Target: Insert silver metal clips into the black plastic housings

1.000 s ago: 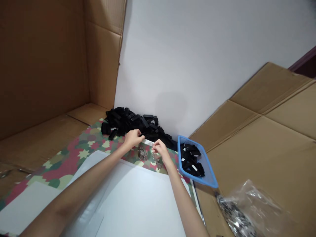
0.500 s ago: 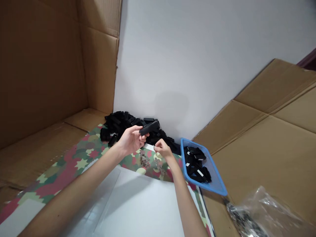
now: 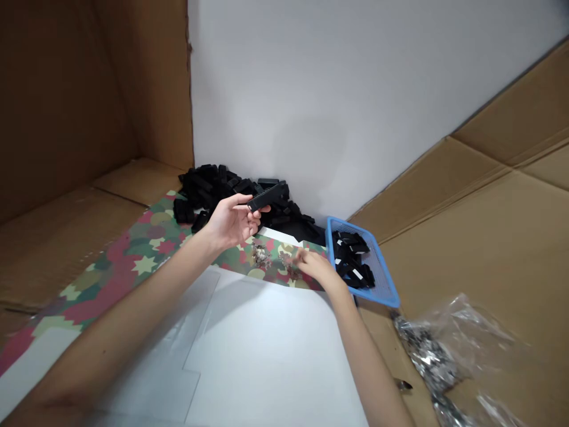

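My left hand (image 3: 231, 220) is raised above the camouflage-patterned cloth (image 3: 133, 261) and pinches a long black plastic piece (image 3: 265, 197) between thumb and fingers. Behind it lies a heap of the same black pieces (image 3: 222, 190) against the white wall. My right hand (image 3: 316, 268) is low on the cloth, its fingers smeared by motion, touching a small pile of tiny metal parts (image 3: 288, 264). A second little pile of metal parts (image 3: 259, 255) lies just left of it.
A blue mesh basket (image 3: 382, 279) holding black pieces with white labels sits right of my right hand. White sheets (image 3: 249, 350) cover the near cloth. A clear plastic bag of metal parts (image 3: 435, 356) lies on brown cardboard (image 3: 480, 255) at the right. Cardboard walls stand at left.
My left hand picked a black piece out of the heap and lifted it. My right hand let go of the white strip and dropped to the small metal parts. The view shifted down.
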The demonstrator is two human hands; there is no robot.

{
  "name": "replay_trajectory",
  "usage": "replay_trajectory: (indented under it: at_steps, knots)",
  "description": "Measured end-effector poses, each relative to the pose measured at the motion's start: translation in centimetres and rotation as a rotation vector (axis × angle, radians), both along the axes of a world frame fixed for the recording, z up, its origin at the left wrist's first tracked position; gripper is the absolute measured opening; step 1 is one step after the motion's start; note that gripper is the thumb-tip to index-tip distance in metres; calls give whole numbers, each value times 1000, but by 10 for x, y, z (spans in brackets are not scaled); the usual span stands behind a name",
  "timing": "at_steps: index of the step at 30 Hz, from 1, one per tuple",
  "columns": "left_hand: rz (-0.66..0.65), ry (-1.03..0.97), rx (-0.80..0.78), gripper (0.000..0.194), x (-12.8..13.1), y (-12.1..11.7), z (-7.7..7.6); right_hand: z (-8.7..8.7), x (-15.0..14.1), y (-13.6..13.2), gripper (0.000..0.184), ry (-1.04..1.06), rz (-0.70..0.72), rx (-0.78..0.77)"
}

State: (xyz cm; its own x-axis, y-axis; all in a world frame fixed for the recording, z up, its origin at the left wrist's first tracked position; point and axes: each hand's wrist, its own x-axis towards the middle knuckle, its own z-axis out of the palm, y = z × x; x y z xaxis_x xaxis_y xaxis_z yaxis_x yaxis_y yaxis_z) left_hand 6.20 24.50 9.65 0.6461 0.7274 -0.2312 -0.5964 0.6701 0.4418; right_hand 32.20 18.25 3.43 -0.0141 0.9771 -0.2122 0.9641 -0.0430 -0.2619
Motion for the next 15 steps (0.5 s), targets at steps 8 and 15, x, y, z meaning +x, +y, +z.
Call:
replay_trajectory:
  at_steps: [8, 15]
  knots:
    - [31, -37, 7, 29, -4, -1, 8, -30, -27, 2, 26, -221, 62, -28]
    - [-5, -69, -20, 32, -4, -3, 7, -39, -23, 7, 28, -60, 22, 24]
